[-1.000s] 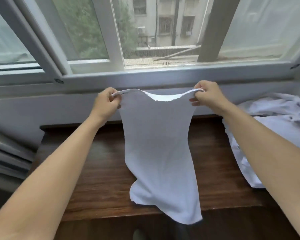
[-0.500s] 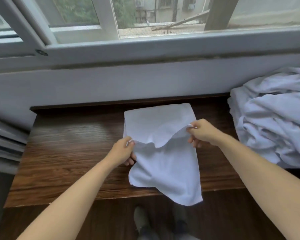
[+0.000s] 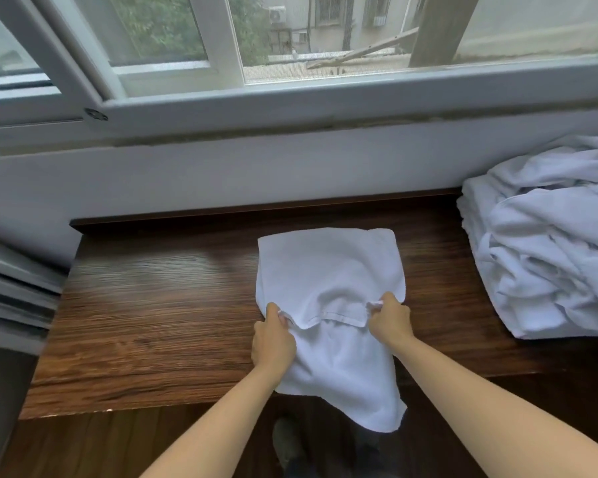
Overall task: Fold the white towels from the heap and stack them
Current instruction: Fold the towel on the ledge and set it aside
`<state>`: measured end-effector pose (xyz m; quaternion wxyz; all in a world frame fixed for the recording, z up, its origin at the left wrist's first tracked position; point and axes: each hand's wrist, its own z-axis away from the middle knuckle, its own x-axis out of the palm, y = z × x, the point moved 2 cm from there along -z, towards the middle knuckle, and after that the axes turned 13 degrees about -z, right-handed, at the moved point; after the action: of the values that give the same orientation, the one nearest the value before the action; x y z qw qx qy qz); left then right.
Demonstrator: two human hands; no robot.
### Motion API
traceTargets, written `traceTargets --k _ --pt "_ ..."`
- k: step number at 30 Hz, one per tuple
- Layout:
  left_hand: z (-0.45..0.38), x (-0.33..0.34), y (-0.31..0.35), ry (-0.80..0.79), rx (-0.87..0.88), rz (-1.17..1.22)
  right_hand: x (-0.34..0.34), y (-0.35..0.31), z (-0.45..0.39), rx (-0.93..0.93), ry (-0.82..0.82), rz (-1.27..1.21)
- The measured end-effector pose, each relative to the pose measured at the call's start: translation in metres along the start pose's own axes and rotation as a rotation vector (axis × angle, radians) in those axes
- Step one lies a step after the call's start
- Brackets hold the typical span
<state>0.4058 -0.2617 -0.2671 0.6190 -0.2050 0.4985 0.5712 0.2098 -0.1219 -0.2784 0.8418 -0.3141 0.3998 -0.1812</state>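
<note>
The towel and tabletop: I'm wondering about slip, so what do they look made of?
Towel: soft white woven cloth, likely cotton terry; matte, stitched hem, limp folds. Tabletop: dark brown wood or wood-look laminate; streaky grain, smooth with a slight sheen.

White towel, dark wood-grain table

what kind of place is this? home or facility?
Likely a home or small lodging room, though it's hard to be sure: a dark wooden table pushed against the wall under a sliding window, apartment buildings outside, and a heap of white towels.
</note>
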Motion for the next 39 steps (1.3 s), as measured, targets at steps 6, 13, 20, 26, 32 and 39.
traceTargets --k 6,13,20,26,32,39 --pt "-0.048 -0.021 0.019 0.201 0.106 0.346 -0.02 -0.037 -0.046 -0.217 0.12 -0.106" --pt "-0.053 -0.049 0.018 0.239 0.12 0.362 -0.051 -0.049 -0.042 -0.318 0.158 -0.021" --pt "-0.002 -0.027 -0.021 0.014 0.131 0.522 -0.051 -0.006 0.018 -0.148 -0.091 -0.515" --pt "0.004 -0.02 -0.033 -0.121 0.112 0.462 -0.031 0.011 0.022 -0.084 -0.074 -0.313" --pt "0.019 -0.016 -0.035 0.014 0.036 0.542 -0.019 -0.016 0.039 -0.253 0.003 -0.234" --pt "0.028 -0.009 -0.055 -0.036 -0.289 0.085 0.05 -0.068 0.064 -0.841 0.075 0.658"
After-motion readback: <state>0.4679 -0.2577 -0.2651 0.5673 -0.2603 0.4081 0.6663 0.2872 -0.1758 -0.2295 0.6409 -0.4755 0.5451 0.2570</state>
